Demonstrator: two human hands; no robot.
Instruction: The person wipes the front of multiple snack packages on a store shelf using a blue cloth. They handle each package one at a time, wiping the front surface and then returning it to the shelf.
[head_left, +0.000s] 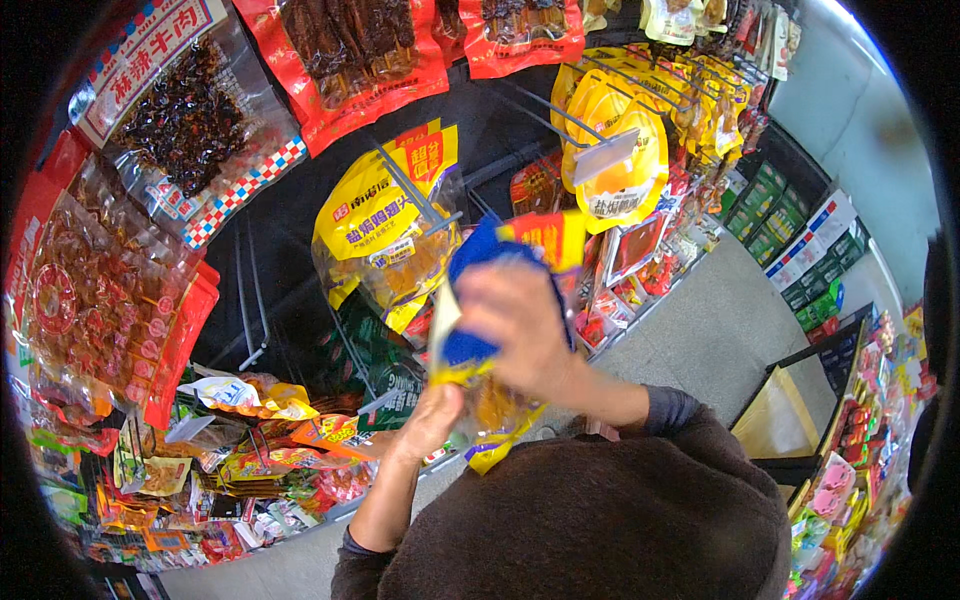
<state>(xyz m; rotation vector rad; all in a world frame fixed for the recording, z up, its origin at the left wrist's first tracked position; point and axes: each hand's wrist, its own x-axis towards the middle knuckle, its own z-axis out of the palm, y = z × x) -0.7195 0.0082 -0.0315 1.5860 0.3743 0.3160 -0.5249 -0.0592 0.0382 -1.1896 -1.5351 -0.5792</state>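
Blurred by motion, my right hand (525, 330) presses a blue cloth (487, 244) against a clear-and-yellow snack packet (499, 409). A pale patch shows along the cloth's left edge. My left hand (431, 424) grips the packet from its lower left, the thumb on its front. The packet's red-and-yellow top corner sticks out past the cloth at the upper right; the cloth and my right hand hide its middle. Just beyond, similar yellow snack packets (375, 217) hang on a metal display hook (416, 187).
Red-edged packets of dark skewered food (349, 52) hang above. Yellow oval packets (619, 169) hang on prongs with a clear tag holder (606, 155) at the right. A bare double hook (251, 300) juts out at the left. Crowded lower shelves (247, 480) curve around a grey floor (675, 315).
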